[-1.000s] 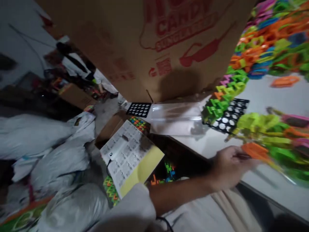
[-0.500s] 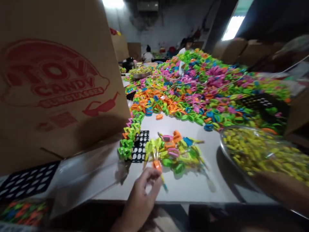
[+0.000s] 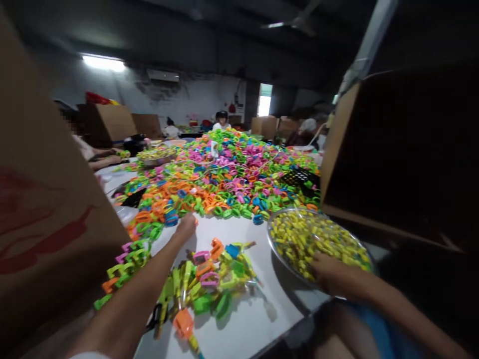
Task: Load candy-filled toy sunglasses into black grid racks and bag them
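My left hand (image 3: 187,224) reaches forward to the near edge of a large heap of colourful plastic toy pieces (image 3: 239,172). Its fingers are closed around a small orange toy piece (image 3: 196,222), of which only a sliver shows. My right hand (image 3: 322,264) is in a round metal bowl (image 3: 275,252) full of small yellow wrapped pieces (image 3: 299,234), and its fingers are hidden among them. Between my arms lies a cluster of toy pieces with yellow wrapped sticks (image 3: 213,279). In front of it, an orange toy piece with a yellow strip (image 3: 183,323) rests on the white table (image 3: 258,304).
A printed cardboard box (image 3: 56,224) stands close on the left; another box (image 3: 339,144) is at the right. Green and pink pieces (image 3: 129,264) line the left side. Another bowl (image 3: 157,158) sits farther back. Several people are around the far table, including one person (image 3: 222,119) behind the heap.
My left hand has let go of the orange piece with the yellow strip and stretched forward to a loose orange piece. My right hand has moved into the bowl. The view has swung right.
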A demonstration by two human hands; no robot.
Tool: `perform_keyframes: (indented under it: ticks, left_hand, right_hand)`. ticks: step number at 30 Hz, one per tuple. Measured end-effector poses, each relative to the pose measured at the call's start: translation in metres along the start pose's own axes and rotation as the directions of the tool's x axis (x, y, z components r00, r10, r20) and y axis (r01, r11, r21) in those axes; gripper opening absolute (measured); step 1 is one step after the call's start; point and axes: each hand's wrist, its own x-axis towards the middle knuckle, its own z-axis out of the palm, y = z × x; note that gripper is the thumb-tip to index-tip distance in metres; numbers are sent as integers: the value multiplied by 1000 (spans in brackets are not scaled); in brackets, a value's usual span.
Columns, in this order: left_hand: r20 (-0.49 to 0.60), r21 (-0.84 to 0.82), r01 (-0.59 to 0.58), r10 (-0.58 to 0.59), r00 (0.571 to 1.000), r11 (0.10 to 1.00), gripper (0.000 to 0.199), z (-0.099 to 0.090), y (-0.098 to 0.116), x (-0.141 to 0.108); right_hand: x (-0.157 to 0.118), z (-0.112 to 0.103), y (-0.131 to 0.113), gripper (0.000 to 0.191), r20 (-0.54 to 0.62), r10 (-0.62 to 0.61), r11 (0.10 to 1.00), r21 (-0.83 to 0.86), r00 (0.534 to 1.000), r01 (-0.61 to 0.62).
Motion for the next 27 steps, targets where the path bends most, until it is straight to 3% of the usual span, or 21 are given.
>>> perform_keyframes:
  ticks: [3, 7, 9, 11, 13, 15, 18, 20, 22, 27]
  left_hand:
    - [63, -18, -3, 4, 998, 1000, 30, -6, -9, 14]
    - [12, -134, -19, 21, 1000, 991, 36, -27, 3, 17]
    - [-21, -229, -48, 44, 999, 972, 31, -37, 22, -3]
    - [-14, -405, -92, 94, 995, 910, 38, -41, 47, -41]
    - [49, -739, -72, 160, 986, 670, 43, -35, 73, -89]
    - [222, -875, 99, 212, 952, 474, 40, -19, 95, -138]
    - [370, -924, 327, 254, 894, 196, 43, 12, 114, -195]
    - [419, -908, 409, 272, 866, 94, 43, 27, 119, -220]
    - [432, -901, 425, 273, 859, 88, 39, 34, 120, -236]
    - [428, -900, 387, 238, 872, 200, 39, 29, 115, -258]
  right_hand:
    - [-4, -17, -8, 11, 2, -4, 998, 67, 1000, 4]
    - [-11, -31, -25, 20, -235, 22, 976, 217, 972, 30]
    - [-16, -32, -41, 25, -372, 119, 942, 336, 921, 14]
    - [-24, -29, -62, 31, -424, 262, 859, 511, 867, -10]
    - [-33, -23, -87, 34, -377, 353, 725, 688, 856, 4]
    - [-43, -15, -114, 31, -325, 344, 655, 756, 881, 23]
    - [-55, -4, -150, 33, -351, 235, 729, 681, 906, 75]
    - [-60, 3, -168, 35, -379, 207, 753, 650, 902, 100]
    - [-63, 10, -181, 30, -393, 237, 746, 659, 889, 93]
    - [-69, 25, -200, 17, -454, 302, 737, 669, 838, 97]
